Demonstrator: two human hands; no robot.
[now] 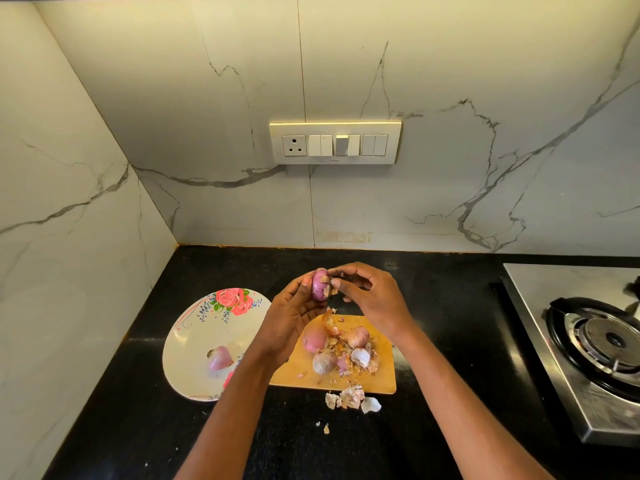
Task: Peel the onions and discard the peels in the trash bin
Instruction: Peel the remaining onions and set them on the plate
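Observation:
My left hand [294, 313] grips a purple onion [319, 284] above the far edge of the wooden cutting board [384, 382]. My right hand [367, 292] pinches a flap of dry peel [329, 289] on the onion's right side. On the board lie three more onions [314, 340] [358, 336] [323, 362] among loose peels [360, 356]. One peeled onion [220, 357] rests on the floral plate [194, 327] to the left. No trash bin is in view.
More peels [351, 399] lie on the black countertop [450, 323] just in front of the board. A steel gas stove [595, 341] stands at the right. Marble walls close off the back and left, with a switch panel [335, 143] on the back wall.

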